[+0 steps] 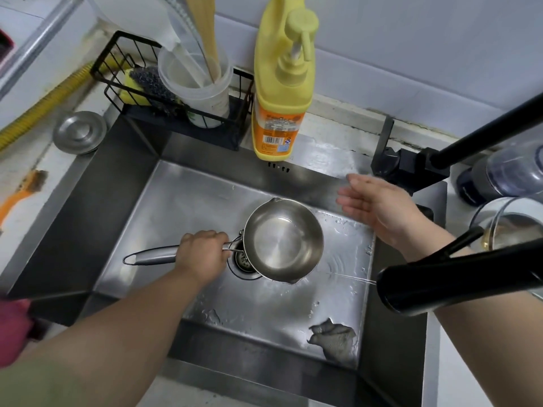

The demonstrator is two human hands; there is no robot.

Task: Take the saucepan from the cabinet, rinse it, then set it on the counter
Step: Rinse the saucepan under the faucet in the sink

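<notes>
A small steel saucepan (282, 239) with a long handle hangs over the steel sink (188, 201), just above the drain (244, 262). A little water lies in its bowl. My left hand (202, 254) is shut on the saucepan's handle near the bowl. To the right of the pan, my right hand (379, 207) is open with fingers spread, holding nothing, near the sink's back right corner. The black faucet head (446, 280) juts in from the right, with a thin thread of water at its mouth.
A yellow dish soap bottle (282, 92) stands at the sink's back rim. A black wire rack (173, 95) holds a sponge and a plastic cup. A grey rag (335, 339) lies in the sink. Jars (505, 177) crowd the right counter; a steel lid (79, 132) lies left.
</notes>
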